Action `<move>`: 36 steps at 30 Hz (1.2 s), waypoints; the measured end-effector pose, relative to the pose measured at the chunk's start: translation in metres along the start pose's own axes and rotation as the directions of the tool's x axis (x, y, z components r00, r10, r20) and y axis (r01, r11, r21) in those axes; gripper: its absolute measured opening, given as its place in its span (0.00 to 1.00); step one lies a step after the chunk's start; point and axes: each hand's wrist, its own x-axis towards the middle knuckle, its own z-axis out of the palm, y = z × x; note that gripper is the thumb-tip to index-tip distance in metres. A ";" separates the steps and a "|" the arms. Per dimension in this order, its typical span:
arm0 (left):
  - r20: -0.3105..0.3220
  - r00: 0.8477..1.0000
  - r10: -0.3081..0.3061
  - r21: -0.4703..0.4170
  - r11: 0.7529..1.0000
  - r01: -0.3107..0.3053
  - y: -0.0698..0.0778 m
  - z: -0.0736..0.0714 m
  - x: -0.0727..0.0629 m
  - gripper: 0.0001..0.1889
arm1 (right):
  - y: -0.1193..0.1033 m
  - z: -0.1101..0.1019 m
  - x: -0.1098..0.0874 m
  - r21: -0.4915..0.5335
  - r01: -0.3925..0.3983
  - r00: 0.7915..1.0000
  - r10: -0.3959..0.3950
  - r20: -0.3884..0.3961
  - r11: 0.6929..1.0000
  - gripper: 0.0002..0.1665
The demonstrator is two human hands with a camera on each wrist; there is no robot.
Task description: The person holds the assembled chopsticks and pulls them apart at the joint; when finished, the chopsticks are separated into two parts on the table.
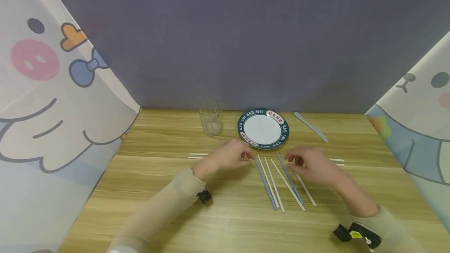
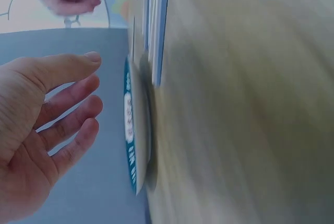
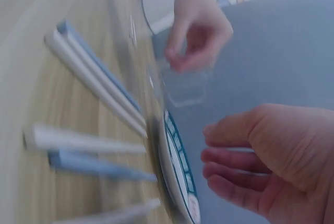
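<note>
Several white and blue chopsticks lie fanned out on the table between the two hands. My left hand (image 1: 232,155) hovers over the upper end of a blue chopstick (image 1: 265,184) at the left of the fan. In the left wrist view its fingers are relaxed and hold nothing. On the other side, my right hand (image 1: 314,166) is above the upper end of a white chopstick (image 1: 306,189), with another blue chopstick (image 1: 290,179) just left of it. The right wrist view shows that hand's fingers (image 3: 237,156) loosely bent around nothing. Tapered, square-ended sticks (image 3: 94,80) lie below.
Behind the hands sits a green-rimmed plate (image 1: 285,130). A clear glass (image 1: 211,123) stands to its left and a pale knife (image 1: 311,127) lies to its right. White sticks (image 1: 198,154) poke out beyond the left hand, others (image 1: 337,160) beyond the right. A grey wall (image 1: 246,42) closes the back.
</note>
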 end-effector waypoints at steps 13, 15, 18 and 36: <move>0.065 0.994 0.086 -0.013 0.996 -0.085 0.017 0.026 0.021 0.08 | -0.044 0.038 0.012 0.034 -0.073 0.996 0.071 0.057 0.997 0.04; 0.073 0.994 0.086 0.012 0.996 -0.087 0.019 0.028 0.021 0.08 | -0.047 0.043 0.012 0.041 -0.079 0.995 0.077 0.066 0.996 0.03; 0.075 0.993 0.091 0.044 0.995 -0.094 0.020 0.032 0.021 0.08 | -0.049 0.048 0.012 0.054 -0.091 0.993 0.086 0.086 0.994 0.03; 0.130 0.990 0.062 0.122 0.989 -0.078 0.021 0.049 0.018 0.06 | -0.054 0.068 0.009 -0.002 -0.128 0.981 0.127 0.143 0.992 0.10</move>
